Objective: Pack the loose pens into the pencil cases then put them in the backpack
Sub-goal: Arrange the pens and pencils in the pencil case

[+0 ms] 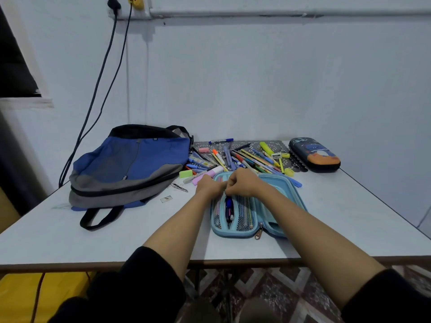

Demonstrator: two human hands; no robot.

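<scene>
Left hand [208,185] and right hand [243,183] met knuckles-up over the far part of the open light-blue pencil case [233,232]. Fingers of both were curled and their tips hidden under the hands, so I could not tell whether either gripped a pen, the pocket edge, or nothing.

The case lay unzipped and spread flat on the bench [70,241], near the front edge, zip pull [258,234] at the near end. Its mesh pocket [245,215] held several pens upright in a row; a dark blue pen [229,206] sat in the pocket's centre gap, just below the hands.

Loose pens [247,159] lay in a heap just behind the case, mostly on a patterned mat [275,145] against the wall. A green eraser [185,174] and a yellow highlighter [266,148] lay among them.

A second, dark pencil case [314,155] sat closed at the right end of the mat.

The blue-and-grey backpack [130,164] lay flat to the left of the heap, straps toward the near edge.
</scene>
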